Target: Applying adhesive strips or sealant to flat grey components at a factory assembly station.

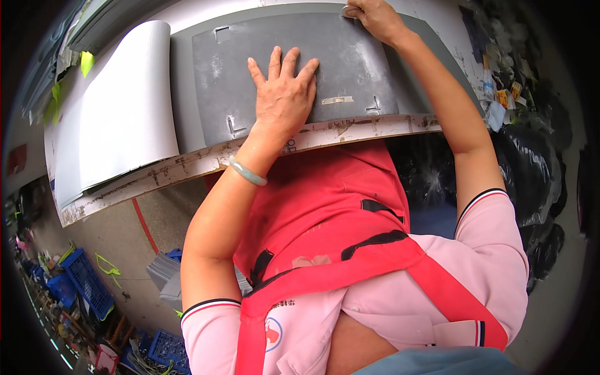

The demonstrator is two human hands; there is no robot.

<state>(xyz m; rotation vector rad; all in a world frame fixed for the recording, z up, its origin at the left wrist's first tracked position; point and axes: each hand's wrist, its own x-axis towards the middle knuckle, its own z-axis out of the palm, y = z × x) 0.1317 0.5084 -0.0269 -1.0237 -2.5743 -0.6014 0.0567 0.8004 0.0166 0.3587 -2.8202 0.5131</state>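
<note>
One dark grey template sheet [294, 72] lies flat on the worktable [187, 165], over a lighter grey sheet [181, 87]. The left hand [281, 94], released and flat with fingers spread (a pale green bangle [247, 172] circles its wrist), presses the sheet's centre. The right hand [372, 17] pinches the sheet's far edge. One strip of tape [337, 100] lies just beside the left hand. One white ribbed roll [128, 106] rests at the table's left.

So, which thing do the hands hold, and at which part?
The left hand lies flat on the middle of the dark grey sheet; the right hand grips its far edge.
</note>
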